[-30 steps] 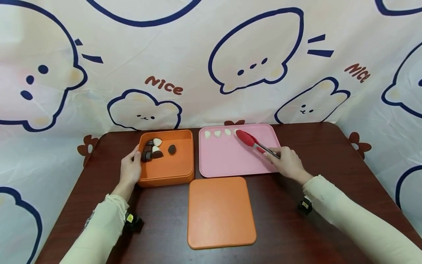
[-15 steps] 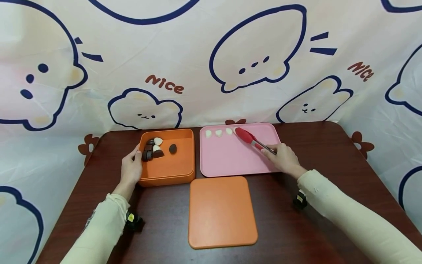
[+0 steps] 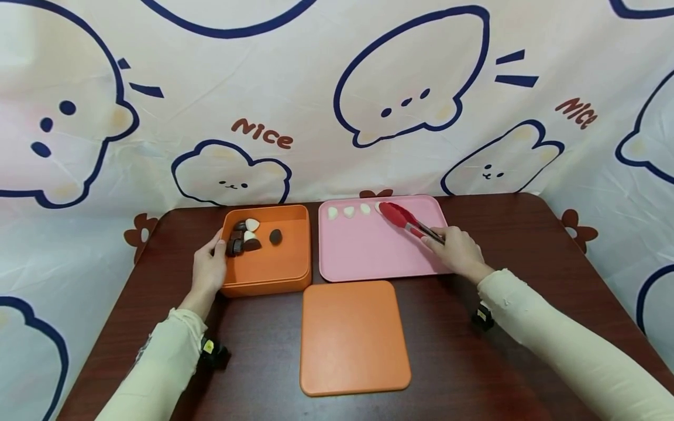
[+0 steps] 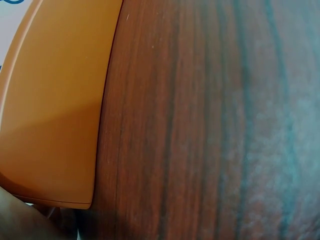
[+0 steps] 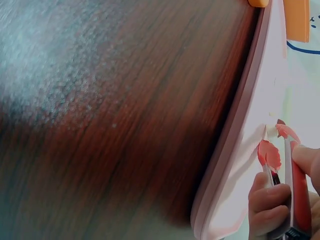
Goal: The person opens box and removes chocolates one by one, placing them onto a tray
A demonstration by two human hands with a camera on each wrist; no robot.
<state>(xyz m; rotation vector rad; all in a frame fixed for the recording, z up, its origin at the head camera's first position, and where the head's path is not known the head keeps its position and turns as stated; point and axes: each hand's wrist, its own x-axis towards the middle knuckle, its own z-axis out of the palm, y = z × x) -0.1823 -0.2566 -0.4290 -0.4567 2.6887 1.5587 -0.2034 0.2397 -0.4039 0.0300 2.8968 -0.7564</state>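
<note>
My right hand (image 3: 457,252) grips a pair of red-tipped tongs (image 3: 402,219) with metal arms, over the pink tray (image 3: 379,257). Beside the tongs' tips a white drop-shaped piece (image 3: 377,207) shows partly, at the end of a row of similar white pieces (image 3: 349,211) along the tray's far edge. The right wrist view has the red tips (image 5: 270,154) standing apart. My left hand (image 3: 209,266) holds the left wall of the orange box (image 3: 274,269), its other fingers mostly hidden. Inside lie several dark and white chocolate-like pieces (image 3: 251,244), with one dark piece (image 3: 275,237) lying apart.
An orange square lid (image 3: 354,339) lies flat in front of the tray and box. All stand on a dark wooden table (image 3: 253,356). A printed cloth (image 3: 310,88) hangs right behind the table's far edge.
The tongs' red tips have spread and shifted slightly right, uncovering more of the white piece on the tray. The right hand moved a little; the left hand and box stayed put.
</note>
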